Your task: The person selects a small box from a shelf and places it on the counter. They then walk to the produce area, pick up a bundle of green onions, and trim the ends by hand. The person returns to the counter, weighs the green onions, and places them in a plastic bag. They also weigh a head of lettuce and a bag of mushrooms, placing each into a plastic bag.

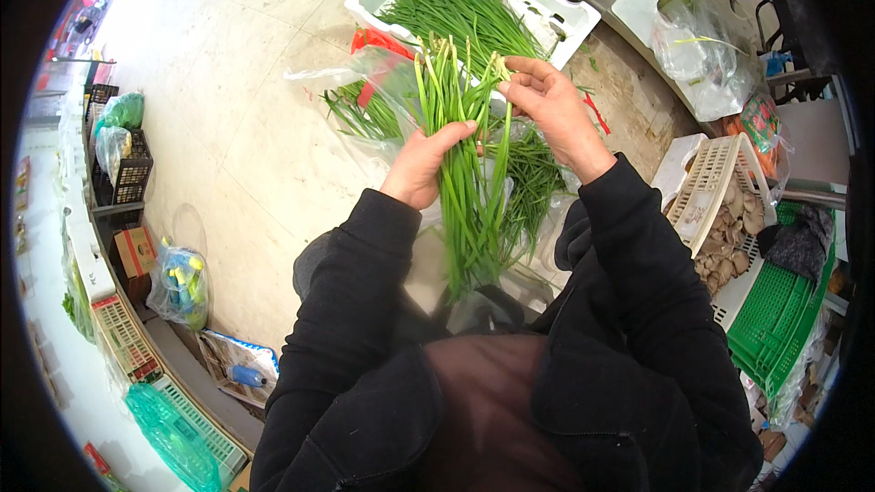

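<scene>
My left hand is closed around a bunch of long green leafy stalks, which look like garlic chives; their pale ends point away from me and the leaf tips hang towards my lap. At the pale ends on the right, my right hand pinches a few stalk bases between thumb and fingers. Beyond the hands, a white foam crate holds a large heap of similar greens. More greens lie in a clear plastic bag at the left, and loose greens lie below my right hand.
On the right stand a cream plastic basket beside oyster mushrooms and a green crate. A white foam box with plastic bags is at the upper right. Along the left are black crates and a bag of bottles.
</scene>
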`<move>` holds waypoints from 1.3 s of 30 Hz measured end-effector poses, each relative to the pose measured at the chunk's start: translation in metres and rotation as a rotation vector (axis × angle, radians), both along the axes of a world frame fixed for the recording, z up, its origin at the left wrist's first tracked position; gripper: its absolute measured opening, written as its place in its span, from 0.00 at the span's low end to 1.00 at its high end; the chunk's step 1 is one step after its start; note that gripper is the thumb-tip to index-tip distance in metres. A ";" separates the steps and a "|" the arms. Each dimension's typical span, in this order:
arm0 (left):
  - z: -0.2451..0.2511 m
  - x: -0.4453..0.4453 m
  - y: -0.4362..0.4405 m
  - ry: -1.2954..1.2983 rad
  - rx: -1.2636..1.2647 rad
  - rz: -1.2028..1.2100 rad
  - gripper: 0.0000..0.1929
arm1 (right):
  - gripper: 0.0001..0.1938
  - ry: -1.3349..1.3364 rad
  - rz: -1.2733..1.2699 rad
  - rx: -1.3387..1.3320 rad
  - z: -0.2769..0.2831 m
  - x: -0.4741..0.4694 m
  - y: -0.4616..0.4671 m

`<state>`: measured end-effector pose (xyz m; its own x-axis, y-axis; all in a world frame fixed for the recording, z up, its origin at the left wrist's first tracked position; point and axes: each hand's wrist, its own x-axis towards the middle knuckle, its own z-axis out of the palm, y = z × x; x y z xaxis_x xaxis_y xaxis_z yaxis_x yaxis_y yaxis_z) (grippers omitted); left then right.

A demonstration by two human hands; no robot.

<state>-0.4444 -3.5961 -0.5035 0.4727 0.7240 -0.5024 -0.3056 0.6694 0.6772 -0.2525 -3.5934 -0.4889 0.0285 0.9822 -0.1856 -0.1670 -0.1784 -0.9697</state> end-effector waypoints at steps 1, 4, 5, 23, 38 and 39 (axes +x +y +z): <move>-0.001 -0.001 0.000 0.016 0.019 0.009 0.11 | 0.18 -0.027 -0.031 -0.002 0.000 0.002 0.000; -0.005 -0.004 0.002 0.027 0.021 0.033 0.10 | 0.17 -0.036 -0.071 0.059 0.003 0.016 0.007; -0.006 -0.004 0.002 0.038 0.026 0.045 0.10 | 0.16 0.018 -0.110 0.073 0.003 0.021 0.009; 0.002 -0.005 0.002 0.006 -0.031 -0.033 0.13 | 0.11 -0.077 0.094 -0.016 0.012 0.004 0.001; -0.004 -0.008 0.006 -0.092 -0.051 0.088 0.14 | 0.13 0.083 -0.224 0.101 0.011 0.022 0.010; -0.004 -0.009 0.006 -0.084 -0.046 0.104 0.14 | 0.13 0.007 -0.302 0.153 0.012 0.029 0.011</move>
